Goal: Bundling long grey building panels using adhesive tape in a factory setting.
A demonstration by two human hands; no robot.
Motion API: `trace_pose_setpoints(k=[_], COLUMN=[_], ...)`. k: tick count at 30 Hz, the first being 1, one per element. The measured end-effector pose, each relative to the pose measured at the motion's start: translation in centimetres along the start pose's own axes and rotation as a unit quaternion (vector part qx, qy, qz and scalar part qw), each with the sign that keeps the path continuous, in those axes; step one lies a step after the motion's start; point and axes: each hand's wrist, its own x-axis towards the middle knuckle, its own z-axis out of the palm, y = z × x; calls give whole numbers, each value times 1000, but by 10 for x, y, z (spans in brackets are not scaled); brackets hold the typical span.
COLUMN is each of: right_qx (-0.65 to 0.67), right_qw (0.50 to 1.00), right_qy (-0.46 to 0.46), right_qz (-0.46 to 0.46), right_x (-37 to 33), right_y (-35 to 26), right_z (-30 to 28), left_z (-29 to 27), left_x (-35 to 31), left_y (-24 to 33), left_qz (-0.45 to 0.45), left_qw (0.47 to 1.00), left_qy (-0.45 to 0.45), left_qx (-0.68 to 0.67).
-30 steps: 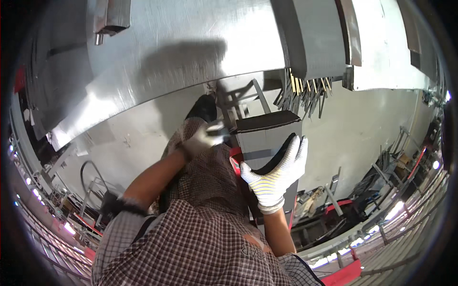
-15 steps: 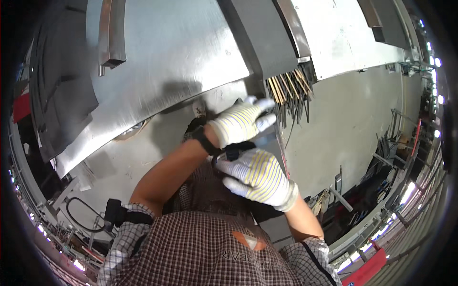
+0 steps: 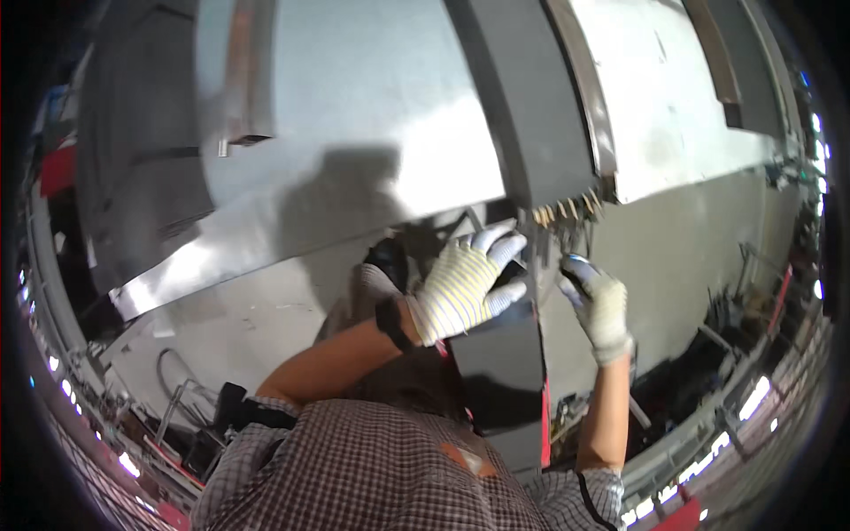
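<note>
My left hand, in a striped white and yellow glove with grey fingertips, reaches toward the end of a dark grey beam. Its fingers and thumb are spread, and nothing shows between them. To the right is my right hand, gloved too, with bent fingers pointing up and left and a gap at the thumb. It sits just below a bundle of thin strips at the beam's end. Whether either hand touches the dark parts between them cannot be made out.
Large shiny metal sheets lie left and right of the beam. A rectangular metal tube rests on the left sheet, beside dark sheets. A dark grey panel stands before me. Racks with loose metal pieces are at right.
My hands have parted from near my body. The left moved forward and slightly right; the right swung right and up toward the strips. The whole view has shifted.
</note>
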Motion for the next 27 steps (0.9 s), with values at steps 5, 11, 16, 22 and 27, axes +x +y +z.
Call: trace_pose_setpoints(k=[5,11,16,22,27], right_qx=[-167,-212,-101,-40,-18], right_qw=[978,930,947,973,991], right_qy=[60,219,238,195,130], right_qz=[-108,-208,-191,-119,-31], right_x=[70,185,164,77,5], right_y=[-49,-21,-45,-34,-57], right_z=[-50,-58,-57,-39,-22], left_z=[-106,-250,-266,-214,-192], left_x=[-12,1,17,72,88], left_y=[-33,-191,-222,-180,-192], left_qz=[-90,-239,-253,-210,-210], left_qw=[936,875,921,938,907], left_qy=[333,415,262,276,348], left_qx=[-72,75,-137,-2,-110])
